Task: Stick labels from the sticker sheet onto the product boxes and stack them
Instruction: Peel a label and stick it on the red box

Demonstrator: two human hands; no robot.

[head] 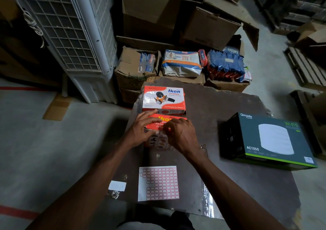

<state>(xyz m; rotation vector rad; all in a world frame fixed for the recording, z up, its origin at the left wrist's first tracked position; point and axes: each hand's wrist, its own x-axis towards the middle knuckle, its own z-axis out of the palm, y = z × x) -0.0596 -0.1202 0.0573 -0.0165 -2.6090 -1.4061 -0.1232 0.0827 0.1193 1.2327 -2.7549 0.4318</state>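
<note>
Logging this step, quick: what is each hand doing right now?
Left hand: open, fingers spread flat on the near orange box.
Right hand: fingertips on the same box; whether it pinches a label cannot be told.

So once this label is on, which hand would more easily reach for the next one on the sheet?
Probably the right hand. It is working at the label spot on the near red box, while the left hand lies across that box steadying it. The sticker sheet lies just below both.

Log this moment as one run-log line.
phase: labelling | left hand: steadies near Ikon box | right hand: fingertips on box top, label unseen | sticker sheet: on table | stack: not started
</note>
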